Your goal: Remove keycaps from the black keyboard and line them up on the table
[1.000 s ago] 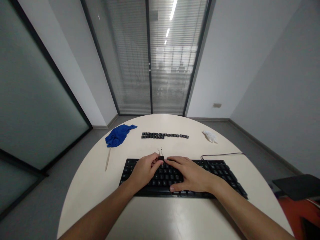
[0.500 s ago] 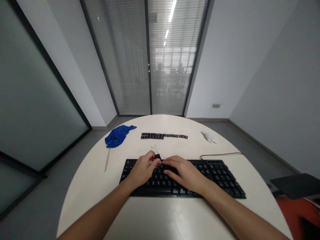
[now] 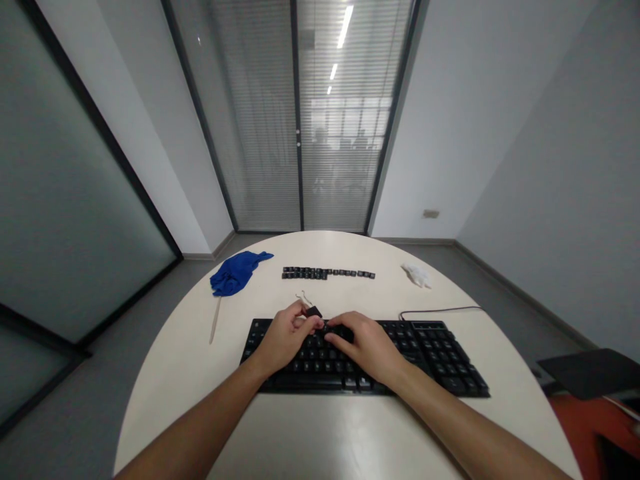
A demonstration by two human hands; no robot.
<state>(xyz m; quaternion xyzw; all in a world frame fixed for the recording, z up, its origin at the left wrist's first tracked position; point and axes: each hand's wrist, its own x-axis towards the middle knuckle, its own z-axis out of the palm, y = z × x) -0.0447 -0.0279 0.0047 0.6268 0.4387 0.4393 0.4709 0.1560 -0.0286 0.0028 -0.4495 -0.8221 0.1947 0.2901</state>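
Note:
A black keyboard [image 3: 320, 381] lies across the near part of the table, under both hands. My left hand [image 3: 284, 339] is closed on a keycap puller [image 3: 314, 312], whose black handle shows beside the fingers and whose thin wire prongs point away from me. Over the upper middle keys rests my right hand [image 3: 369, 347], thumb and index finger apart, fingertips close to the left thumb. Its other fingertips are hidden. Loose black keycaps [image 3: 305, 273] stand in rows on the table beyond the keyboard.
A blue cloth [image 3: 237, 273] lies at the left, with a thin pale stick [image 3: 215, 320] below it. Crumpled white tissue [image 3: 417, 275] is at the right. The keyboard cable [image 3: 440, 310] runs to the right over the round white table [image 3: 180, 373]. A dark flat seat-like thing [image 3: 590, 373] stands beyond the right edge.
The keycap puller has tilted in my left hand, its wire prongs swinging left and lower. My right thumb and index finger have shifted slightly; the loose keycaps stay put.

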